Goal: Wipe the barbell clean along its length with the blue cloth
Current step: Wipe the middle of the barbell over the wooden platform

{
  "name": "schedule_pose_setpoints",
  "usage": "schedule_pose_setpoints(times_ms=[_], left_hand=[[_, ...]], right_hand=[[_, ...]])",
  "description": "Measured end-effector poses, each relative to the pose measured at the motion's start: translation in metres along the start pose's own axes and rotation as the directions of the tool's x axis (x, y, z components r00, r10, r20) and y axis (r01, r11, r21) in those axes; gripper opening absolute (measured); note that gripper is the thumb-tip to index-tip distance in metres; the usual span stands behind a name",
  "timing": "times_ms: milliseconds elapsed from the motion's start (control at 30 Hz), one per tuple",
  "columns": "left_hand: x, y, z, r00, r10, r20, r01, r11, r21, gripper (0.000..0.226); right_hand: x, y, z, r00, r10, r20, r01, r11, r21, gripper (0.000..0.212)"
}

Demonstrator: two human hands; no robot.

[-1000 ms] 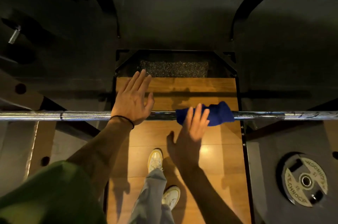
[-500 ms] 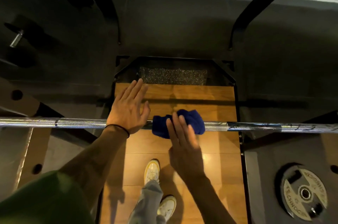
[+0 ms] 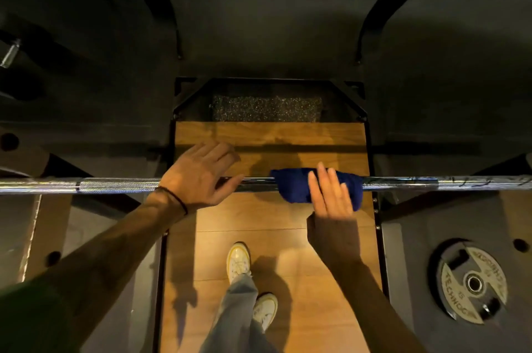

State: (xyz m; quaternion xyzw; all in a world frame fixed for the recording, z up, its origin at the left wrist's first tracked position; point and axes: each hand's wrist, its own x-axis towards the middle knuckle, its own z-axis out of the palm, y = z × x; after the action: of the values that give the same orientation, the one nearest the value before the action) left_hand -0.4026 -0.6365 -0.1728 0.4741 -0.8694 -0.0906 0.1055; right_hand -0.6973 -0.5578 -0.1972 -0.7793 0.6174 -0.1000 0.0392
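A steel barbell (image 3: 115, 185) runs across the whole view at waist height. The blue cloth (image 3: 293, 185) is bunched over the bar right of centre. My right hand (image 3: 331, 197) presses on the cloth with straight fingers laid across it. My left hand (image 3: 198, 177) rests on the bar left of the cloth, with its fingers extended past the bar and the thumb lying along it. A gap of bare bar separates the two hands.
A wooden lifting platform (image 3: 273, 136) lies below, with my white shoes (image 3: 239, 260) on it. A weight plate (image 3: 472, 283) lies flat on the dark mat at the lower right. Black rack uprights (image 3: 374, 12) rise beyond the bar.
My right hand slid the cloth left along the bar towards the left hand, then back right to its present spot. The left hand stayed on the bar.
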Motion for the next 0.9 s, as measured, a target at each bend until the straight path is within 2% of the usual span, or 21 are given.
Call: schedule_pose_setpoints(times_ms=[67,100,133,200,267,300,367,467,533,600,633,667,700,767,800,833,867,900], left_hand=[[-0.005,0.000,0.005,0.990,0.131,-0.049,-0.128,0.989,0.075,0.049],[-0.007,0.001,0.007,0.984,0.171,-0.056,-0.164,0.980,0.112,0.048],[-0.008,0.004,0.010,0.984,0.168,-0.064,-0.158,0.977,0.145,0.049],[-0.006,0.021,0.012,0.996,0.020,-0.092,-0.003,0.984,0.177,0.052],[-0.002,0.042,0.014,0.972,-0.205,-0.114,0.220,0.965,0.142,0.056],[-0.002,0.051,0.015,0.948,-0.286,-0.138,0.301,0.947,0.109,0.056],[-0.003,0.057,0.016,0.919,-0.359,-0.161,0.372,0.926,0.063,0.053],[-0.003,0.059,0.018,0.913,-0.406,-0.052,0.408,0.912,0.049,0.052],[0.004,0.062,0.016,0.873,-0.486,0.026,0.482,0.871,0.096,0.061],[0.012,0.065,0.009,0.843,-0.521,0.133,0.493,0.847,0.199,0.061],[0.016,0.064,0.005,0.842,-0.502,0.197,0.445,0.853,0.272,0.052],[0.021,0.064,0.000,0.857,-0.444,0.261,0.353,0.876,0.329,0.041],[0.026,0.064,-0.006,0.854,-0.397,0.336,0.276,0.894,0.354,0.034],[0.035,0.060,-0.012,0.810,-0.378,0.448,0.240,0.911,0.335,0.031],[0.039,0.056,-0.011,0.781,-0.397,0.482,0.269,0.911,0.314,0.032],[0.042,0.052,-0.010,0.745,-0.432,0.508,0.332,0.901,0.280,0.033],[0.045,0.049,-0.008,0.686,-0.487,0.541,0.449,0.868,0.212,0.034],[0.049,0.045,-0.004,0.591,-0.530,0.608,0.598,0.794,0.111,0.036]], right_hand=[[-0.002,-0.038,0.006,0.978,0.209,-0.020,-0.206,0.974,0.091,0.104],[-0.003,-0.062,0.011,0.961,0.277,-0.016,-0.273,0.953,0.132,0.102],[-0.003,-0.084,0.013,0.961,0.276,-0.008,-0.272,0.949,0.158,0.098],[-0.005,-0.104,0.015,0.996,0.085,0.022,-0.088,0.986,0.144,0.093],[-0.005,-0.080,0.010,0.985,-0.153,0.073,0.148,0.986,0.069,0.096],[-0.006,-0.059,0.008,0.971,-0.226,0.083,0.224,0.974,0.042,0.098],[-0.009,-0.018,0.004,0.973,-0.224,0.052,0.224,0.974,0.021,0.095],[-0.017,0.013,-0.003,0.999,-0.032,-0.020,0.032,0.999,0.003,0.085],[-0.010,-0.012,-0.003,0.989,0.141,-0.042,-0.137,0.987,0.086,0.085],[0.000,-0.057,0.001,0.962,0.274,0.011,-0.271,0.945,0.184,0.089],[0.004,-0.075,0.001,0.968,0.249,0.031,-0.250,0.946,0.207,0.091],[0.004,-0.084,0.003,0.987,0.155,0.045,-0.161,0.968,0.191,0.092],[0.003,-0.080,0.002,0.997,0.031,0.067,-0.041,0.988,0.146,0.093],[0.001,-0.043,-0.001,0.983,-0.163,0.086,0.158,0.986,0.061,0.093],[-0.002,-0.021,-0.003,0.978,-0.195,0.068,0.192,0.980,0.045,0.090],[-0.005,0.000,-0.005,0.986,-0.163,0.032,0.162,0.986,0.036,0.089],[-0.008,0.014,-0.007,0.997,-0.077,-0.011,0.078,0.996,0.046,0.089],[-0.010,0.016,-0.009,0.999,0.026,-0.047,-0.024,0.998,0.059,0.089]])
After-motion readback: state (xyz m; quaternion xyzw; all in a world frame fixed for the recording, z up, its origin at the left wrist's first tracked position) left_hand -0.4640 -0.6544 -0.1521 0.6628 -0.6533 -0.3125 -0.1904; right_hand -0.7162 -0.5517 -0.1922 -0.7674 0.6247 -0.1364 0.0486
